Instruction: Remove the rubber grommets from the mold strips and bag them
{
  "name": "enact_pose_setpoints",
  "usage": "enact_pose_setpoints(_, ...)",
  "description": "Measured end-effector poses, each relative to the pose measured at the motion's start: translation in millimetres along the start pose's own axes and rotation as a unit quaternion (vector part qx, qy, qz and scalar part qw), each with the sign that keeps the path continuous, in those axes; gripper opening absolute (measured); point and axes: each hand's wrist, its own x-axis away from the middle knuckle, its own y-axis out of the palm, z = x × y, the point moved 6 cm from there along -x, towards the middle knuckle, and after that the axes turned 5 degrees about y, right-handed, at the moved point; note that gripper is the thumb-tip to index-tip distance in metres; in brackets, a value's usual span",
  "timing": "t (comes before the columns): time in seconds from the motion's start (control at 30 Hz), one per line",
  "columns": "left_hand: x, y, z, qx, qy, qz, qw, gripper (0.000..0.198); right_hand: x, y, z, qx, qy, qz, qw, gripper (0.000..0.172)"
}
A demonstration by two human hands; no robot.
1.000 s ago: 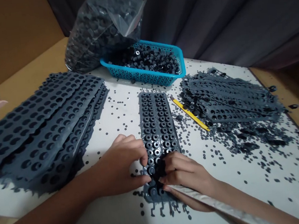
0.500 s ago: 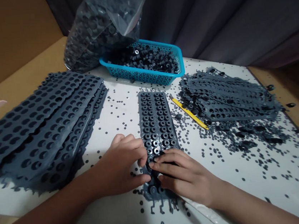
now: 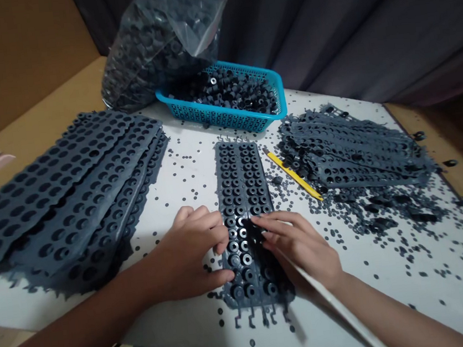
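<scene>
A narrow dark-grey moulded rubber sheet [image 3: 242, 178] with rows of round ring-shaped pieces lies lengthwise in front of me. My left hand [image 3: 192, 253] rests at its left edge, the fingers curled and the thumb apart from them, thumb tip touching the sheet. Over the sheet's right half is my right hand [image 3: 300, 246], its thumb and fingertips pinched together. A long pale stick [image 3: 333, 301] runs from that hand toward the lower right. Its tip is hidden in the dark area under the fingers.
Larger perforated rubber sheets [image 3: 66, 187] are stacked at left. A blue basket [image 3: 225, 117] of small black pieces stands behind, beside a filled plastic bag [image 3: 150, 49]. At right are a yellow cutter [image 3: 294, 174], a pile of sheets [image 3: 357, 145] and scattered dark discs [image 3: 334, 234].
My right hand has moved from the sheet's lower left rows up and to the right, uncovering ring pieces. The pale stick shows more. My left hand stays nearly where it was.
</scene>
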Motion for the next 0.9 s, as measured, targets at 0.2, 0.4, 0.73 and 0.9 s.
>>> enact_pose_setpoints(0.2,-0.5,0.1,0.3,0.016,0.008,-0.012,1.0,0.016,-5.8,-1.1,-13.2,-0.159,-0.034,-0.057,0.985,0.013)
enact_pose_setpoints(0.4,-0.8,1.3,-1.3,0.016,0.01,-0.01,1.0,0.014,-2.4,9.5,-18.1,-0.164,-0.043,-0.143,0.975,0.01)
enact_pose_setpoints(0.73,-0.2,1.4,-2.9,0.007,0.01,0.009,1.0,0.022,1.5,15.1,-21.0,-0.055,-0.146,-0.094,0.983,0.006)
enact_pose_setpoints(0.9,0.7,1.2,-2.6,0.003,0.004,0.016,1.0,0.025,6.3,18.1,-21.7,-0.006,-0.15,-0.079,0.985,0.011)
